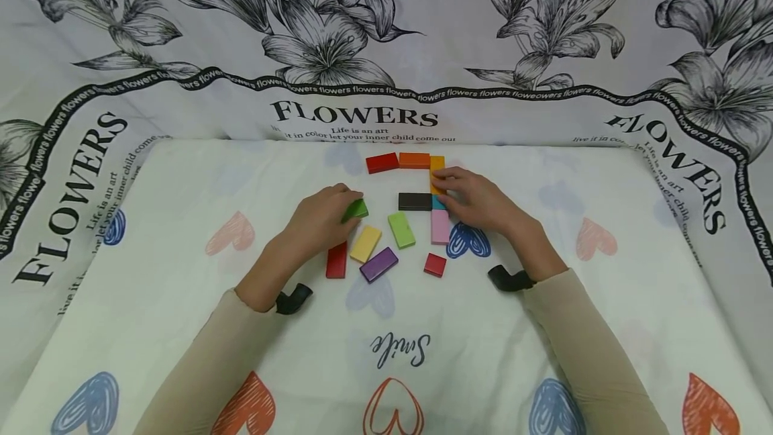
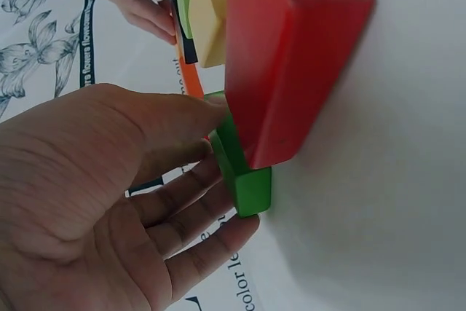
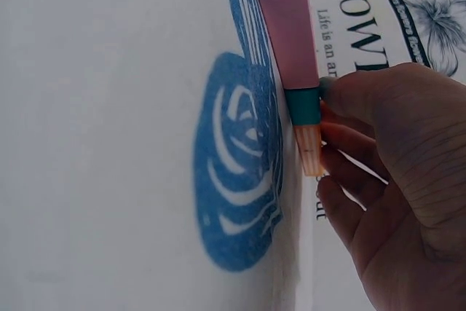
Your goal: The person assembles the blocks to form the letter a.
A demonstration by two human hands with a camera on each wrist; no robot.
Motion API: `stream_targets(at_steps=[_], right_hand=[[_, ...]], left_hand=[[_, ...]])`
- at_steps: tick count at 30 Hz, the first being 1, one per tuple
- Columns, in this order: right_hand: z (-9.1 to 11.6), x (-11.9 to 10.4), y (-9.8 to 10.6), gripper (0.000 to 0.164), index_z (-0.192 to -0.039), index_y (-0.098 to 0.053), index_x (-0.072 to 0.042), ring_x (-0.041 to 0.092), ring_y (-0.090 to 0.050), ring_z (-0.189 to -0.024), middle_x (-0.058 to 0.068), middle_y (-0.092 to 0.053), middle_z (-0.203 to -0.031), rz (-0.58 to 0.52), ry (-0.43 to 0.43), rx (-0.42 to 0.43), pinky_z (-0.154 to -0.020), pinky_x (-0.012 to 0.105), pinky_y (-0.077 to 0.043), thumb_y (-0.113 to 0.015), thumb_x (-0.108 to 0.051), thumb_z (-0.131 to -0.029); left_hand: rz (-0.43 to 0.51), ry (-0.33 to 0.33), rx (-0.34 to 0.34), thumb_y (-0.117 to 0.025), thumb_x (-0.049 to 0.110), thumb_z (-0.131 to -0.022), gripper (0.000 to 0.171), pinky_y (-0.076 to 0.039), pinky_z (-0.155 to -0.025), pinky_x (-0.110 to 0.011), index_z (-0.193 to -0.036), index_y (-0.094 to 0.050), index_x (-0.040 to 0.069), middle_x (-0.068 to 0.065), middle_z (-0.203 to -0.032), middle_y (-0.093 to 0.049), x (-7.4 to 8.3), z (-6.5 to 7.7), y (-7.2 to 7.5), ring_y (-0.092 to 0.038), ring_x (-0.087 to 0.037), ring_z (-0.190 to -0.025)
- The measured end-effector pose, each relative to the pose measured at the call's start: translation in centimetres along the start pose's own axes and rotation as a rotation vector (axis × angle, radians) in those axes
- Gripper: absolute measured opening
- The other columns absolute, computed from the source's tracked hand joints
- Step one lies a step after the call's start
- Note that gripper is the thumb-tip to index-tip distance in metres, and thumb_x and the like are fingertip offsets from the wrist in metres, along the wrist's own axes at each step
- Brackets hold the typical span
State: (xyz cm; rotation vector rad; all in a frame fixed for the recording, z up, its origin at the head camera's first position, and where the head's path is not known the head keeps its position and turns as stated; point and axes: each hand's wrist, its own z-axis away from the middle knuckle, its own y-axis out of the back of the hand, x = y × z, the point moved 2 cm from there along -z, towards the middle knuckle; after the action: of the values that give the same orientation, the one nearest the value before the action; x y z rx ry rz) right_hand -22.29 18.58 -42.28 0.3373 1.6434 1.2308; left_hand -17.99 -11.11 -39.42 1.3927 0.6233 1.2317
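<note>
My left hand pinches a green block between thumb and fingers; the left wrist view shows the block lying along the fingertips. Just below that hand is a red block, partly covered by it in the head view. On the right, my right hand holds a yellow-orange block, its fingertips reaching over it. The thumb is at a teal block, mostly hidden. A pink block adjoins the teal one, and a black block extends left from it.
An orange block and a red block form the top of the row. Between the hands lie light green, pale yellow and purple blocks. A small red block lies below the pink one on the printed cloth.
</note>
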Motion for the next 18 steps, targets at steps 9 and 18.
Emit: stream_targets(at_steps=[9, 18], right_hand=[[0.0, 0.5, 0.1, 0.048, -0.150, -0.059, -0.007, 0.033, -0.045, -0.153, 0.010, -0.054, -0.160, -0.003, 0.005, 0.003, -0.126, 0.054, -0.040, -0.066, -0.022, -0.105], [0.0, 0.4, 0.3, 0.048, -0.150, -0.058, -0.007, 0.032, -0.046, -0.153, 0.010, -0.054, -0.161, -0.013, 0.006, 0.002, -0.127, 0.052, -0.039, -0.065, -0.023, -0.105]], left_hand=[[0.031, 0.010, -0.013, -0.072, 0.017, -0.098, 0.047, -0.060, -0.094, -0.045, -0.143, -0.065, 0.004, -0.017, -0.132, -0.070, 0.3, -0.6, 0.1, -0.064, -0.029, -0.107], [0.068, 0.028, -0.014, -0.073, 0.020, -0.098, 0.048, -0.059, -0.092, -0.043, -0.143, -0.065, 0.005, -0.014, -0.126, -0.071, 1.1, -1.6, -0.3, -0.063, -0.028, -0.104]])
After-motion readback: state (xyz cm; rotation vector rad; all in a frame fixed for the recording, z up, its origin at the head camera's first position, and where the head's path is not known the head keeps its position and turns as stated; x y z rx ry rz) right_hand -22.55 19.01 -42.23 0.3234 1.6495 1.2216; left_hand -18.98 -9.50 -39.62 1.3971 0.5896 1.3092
